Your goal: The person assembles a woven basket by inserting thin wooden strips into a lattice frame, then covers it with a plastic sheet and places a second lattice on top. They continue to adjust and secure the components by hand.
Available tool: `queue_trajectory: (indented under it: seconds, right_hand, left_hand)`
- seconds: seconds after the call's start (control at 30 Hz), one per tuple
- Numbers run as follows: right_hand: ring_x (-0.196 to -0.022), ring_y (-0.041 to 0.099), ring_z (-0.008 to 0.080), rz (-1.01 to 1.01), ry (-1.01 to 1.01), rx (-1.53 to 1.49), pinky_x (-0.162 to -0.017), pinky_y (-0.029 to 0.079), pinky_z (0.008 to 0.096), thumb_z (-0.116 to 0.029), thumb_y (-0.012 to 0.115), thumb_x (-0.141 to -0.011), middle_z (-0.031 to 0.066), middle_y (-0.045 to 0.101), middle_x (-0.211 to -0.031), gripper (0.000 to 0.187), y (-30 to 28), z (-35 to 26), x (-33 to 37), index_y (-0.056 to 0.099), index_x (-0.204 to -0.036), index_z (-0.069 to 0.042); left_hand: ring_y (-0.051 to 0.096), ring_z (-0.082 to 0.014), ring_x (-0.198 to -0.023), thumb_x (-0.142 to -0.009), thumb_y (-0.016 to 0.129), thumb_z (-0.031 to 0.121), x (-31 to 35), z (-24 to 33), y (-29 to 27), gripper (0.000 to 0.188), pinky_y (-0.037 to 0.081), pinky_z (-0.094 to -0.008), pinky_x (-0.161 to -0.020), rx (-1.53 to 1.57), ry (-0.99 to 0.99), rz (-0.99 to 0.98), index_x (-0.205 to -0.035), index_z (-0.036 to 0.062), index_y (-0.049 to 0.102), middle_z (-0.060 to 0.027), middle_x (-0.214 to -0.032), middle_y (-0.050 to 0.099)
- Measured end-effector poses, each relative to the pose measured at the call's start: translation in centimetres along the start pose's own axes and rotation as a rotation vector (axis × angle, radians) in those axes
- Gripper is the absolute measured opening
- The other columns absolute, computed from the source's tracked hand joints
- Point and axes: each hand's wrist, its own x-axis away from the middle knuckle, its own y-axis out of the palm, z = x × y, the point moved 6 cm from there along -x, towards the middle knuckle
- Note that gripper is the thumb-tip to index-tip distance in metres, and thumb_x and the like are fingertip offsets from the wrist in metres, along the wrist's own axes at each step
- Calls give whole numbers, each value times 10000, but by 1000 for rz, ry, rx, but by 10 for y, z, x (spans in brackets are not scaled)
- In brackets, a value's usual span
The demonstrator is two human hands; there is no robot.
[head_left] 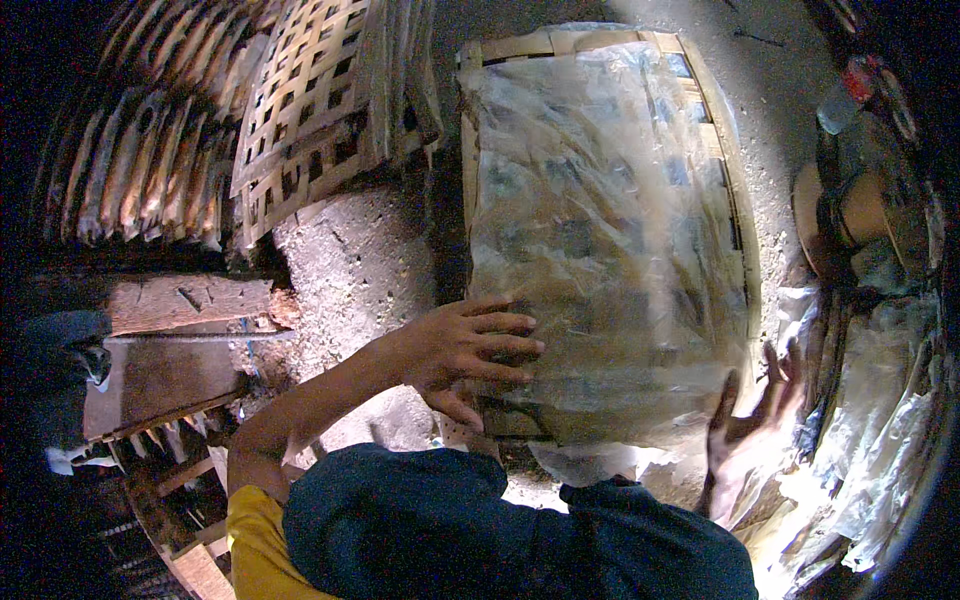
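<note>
A flat woven frame [505,45] lies in front of me, its strips showing along the far and right edges. Crinkled, see-through plastic sheet [600,230] covers most of it. My left hand [475,355] is at the near left edge of the frame, its fingers stretched out over the plastic and the thumb lower down by the edge. My right hand [755,415] is raised beside the near right corner, fingers apart, with nothing in it. Bright light washes over its wrist side.
Another woven lattice panel [300,110] leans at the upper left, next to rows of brownish stacked pieces [150,170]. A wooden plank [190,303] lies at left. Crumpled plastic sheeting [870,440] and a clear bottle with a red part [846,95] are at right.
</note>
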Motion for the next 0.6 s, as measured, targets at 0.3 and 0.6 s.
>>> queue_trajectory:
  seconds: [0.3,0.6]
  right_hand:
    - [-1480,146,492,-516,-381,-45,-1182,127,610,-474,556,-926,280,216,-1588,699,87,-82,13,416,-1454,-37]
    - [-1476,138,502,-556,-346,15,-1177,68,638,-626,508,-898,318,199,-1581,845,91,-75,9,352,-1493,-47]
  left_hand:
    - [277,-326,-1474,-908,561,567,-115,-23,14,691,154,-576,-1197,-316,5,177,-1478,206,417,-99,-1579,344]
    - [203,-318,-1507,-925,489,630,-156,-188,-79,683,120,-660,-1172,-593,-254,239,-1517,312,365,-71,-1627,255]
